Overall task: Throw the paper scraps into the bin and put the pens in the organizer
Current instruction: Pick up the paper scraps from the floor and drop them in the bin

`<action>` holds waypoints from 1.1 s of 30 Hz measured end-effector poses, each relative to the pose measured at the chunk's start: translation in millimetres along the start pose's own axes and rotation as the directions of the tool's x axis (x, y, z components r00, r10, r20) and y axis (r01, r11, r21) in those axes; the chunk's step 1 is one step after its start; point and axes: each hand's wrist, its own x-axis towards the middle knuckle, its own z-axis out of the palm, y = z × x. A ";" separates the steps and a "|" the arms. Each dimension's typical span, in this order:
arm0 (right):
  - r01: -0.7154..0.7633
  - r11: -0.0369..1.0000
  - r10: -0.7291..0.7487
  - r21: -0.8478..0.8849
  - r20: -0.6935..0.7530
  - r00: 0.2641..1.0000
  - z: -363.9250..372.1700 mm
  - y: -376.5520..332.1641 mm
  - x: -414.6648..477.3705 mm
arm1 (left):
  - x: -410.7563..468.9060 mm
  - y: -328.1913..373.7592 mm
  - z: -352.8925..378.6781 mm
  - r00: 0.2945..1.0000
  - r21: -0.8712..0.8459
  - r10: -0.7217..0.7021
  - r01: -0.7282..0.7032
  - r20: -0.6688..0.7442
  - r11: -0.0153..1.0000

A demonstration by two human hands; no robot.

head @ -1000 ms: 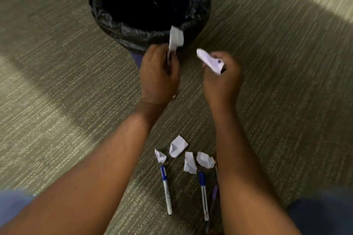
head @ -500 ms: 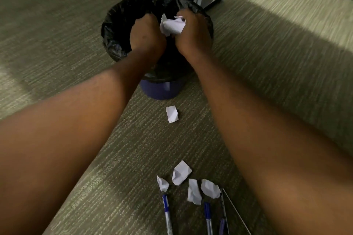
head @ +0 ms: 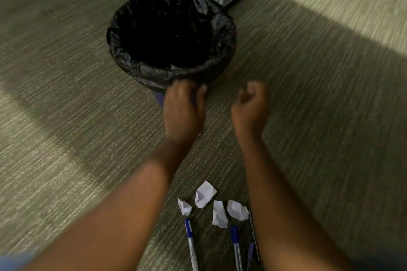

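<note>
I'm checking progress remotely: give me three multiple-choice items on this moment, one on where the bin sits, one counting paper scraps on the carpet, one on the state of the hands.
1. The bin stands where?
A. beyond both hands
B. between the pens
C. behind the person

2. How many paper scraps lie in plain view on the carpet?
A. one
B. four
C. seven

3. What are the left hand and right hand holding?
A. a pen each
B. a scrap each
C. nothing visible

Answers: 1 A, it sits farther up the carpet than the hands. 2 B, four white pieces lie above the pens. 3 C, no paper or pen shows in either blurred hand.
</note>
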 end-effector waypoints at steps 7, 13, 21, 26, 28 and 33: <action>-0.302 0.834 0.466 -0.462 0.295 0.834 -31.7 116.8 -102.5 | -165.6 -39.8 3.1 0.520 0.450 -0.619 0.426 0.588 0.785; -0.251 0.741 0.560 -0.623 0.367 0.743 -32.8 149.5 -141.0 | -194.6 -45.3 -0.6 0.295 0.541 -0.794 0.603 0.531 0.586; -0.142 0.692 0.609 -0.708 0.467 0.641 -37.4 171.4 -176.6 | -201.7 -30.2 20.3 0.255 0.600 -0.779 0.517 0.572 0.610; -0.046 0.718 0.571 -0.694 0.551 0.608 -42.7 169.5 -186.2 | -210.0 -26.9 30.4 0.293 0.594 -0.778 0.514 0.556 0.618; 0.020 0.722 0.526 -0.692 0.567 0.634 -43.6 166.3 -188.2 | -212.9 -28.8 35.2 0.321 0.581 -0.761 0.501 0.563 0.641; 0.100 0.689 0.502 -0.717 0.573 0.648 -36.1 162.8 -190.3 | -216.4 -36.4 44.3 0.333 0.556 -0.758 0.526 0.561 0.643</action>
